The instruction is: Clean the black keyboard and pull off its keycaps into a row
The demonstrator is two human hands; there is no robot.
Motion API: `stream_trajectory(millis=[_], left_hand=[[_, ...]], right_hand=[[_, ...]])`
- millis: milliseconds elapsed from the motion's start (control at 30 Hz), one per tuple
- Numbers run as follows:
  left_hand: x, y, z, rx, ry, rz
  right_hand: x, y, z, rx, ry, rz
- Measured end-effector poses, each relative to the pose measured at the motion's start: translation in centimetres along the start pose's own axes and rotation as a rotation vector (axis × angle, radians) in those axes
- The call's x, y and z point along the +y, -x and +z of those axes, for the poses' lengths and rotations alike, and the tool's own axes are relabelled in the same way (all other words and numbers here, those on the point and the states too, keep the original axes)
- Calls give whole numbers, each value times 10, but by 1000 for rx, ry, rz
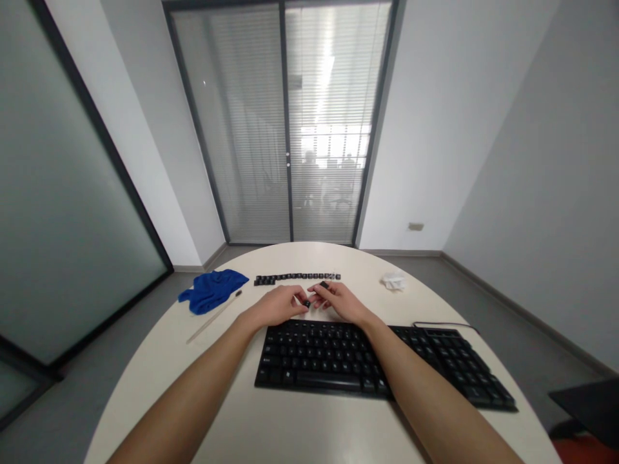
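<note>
A black keyboard (319, 357) lies on the white round table (271, 425), below both my hands and partly covered by my right forearm. My left hand (282, 304) pinches a small black keycap (307, 303) between thumb and fingertips, just above the keyboard's back edge. Close beside it, my right hand (338, 299) has its fingers closed on another black keycap (324, 284). Behind the hands runs a row of loose black keycaps (297, 276), with a shorter second row at its left end.
A blue cloth (213, 290) lies crumpled at the left, with a thin toothbrush-like stick (213, 317) next to it. White crumpled tissue (393, 281) sits at the back right. The keyboard's cable (445, 323) curves along the right side.
</note>
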State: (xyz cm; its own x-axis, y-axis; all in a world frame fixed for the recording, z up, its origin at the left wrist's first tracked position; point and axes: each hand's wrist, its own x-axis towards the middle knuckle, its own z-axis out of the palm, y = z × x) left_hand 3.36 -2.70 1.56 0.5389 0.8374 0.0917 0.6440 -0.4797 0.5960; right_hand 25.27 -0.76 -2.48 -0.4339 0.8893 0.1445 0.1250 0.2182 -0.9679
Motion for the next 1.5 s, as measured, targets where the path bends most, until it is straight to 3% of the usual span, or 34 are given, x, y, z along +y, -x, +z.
stream_trajectory(millis=[133, 433, 733, 1233, 1500], left_hand=[[-18, -9, 23, 98, 210, 91], [-33, -11, 40, 124, 378, 4], [-29, -7, 40, 214, 347, 58], [-22, -2, 34, 160, 201, 234], [-22, -2, 31, 122, 160, 255]], right_hand=[[3, -3, -2, 91, 59, 13], [15, -6, 2, 101, 98, 71], [9, -6, 2, 98, 74, 49], [14, -7, 1, 68, 57, 44], [15, -7, 1, 73, 61, 54]])
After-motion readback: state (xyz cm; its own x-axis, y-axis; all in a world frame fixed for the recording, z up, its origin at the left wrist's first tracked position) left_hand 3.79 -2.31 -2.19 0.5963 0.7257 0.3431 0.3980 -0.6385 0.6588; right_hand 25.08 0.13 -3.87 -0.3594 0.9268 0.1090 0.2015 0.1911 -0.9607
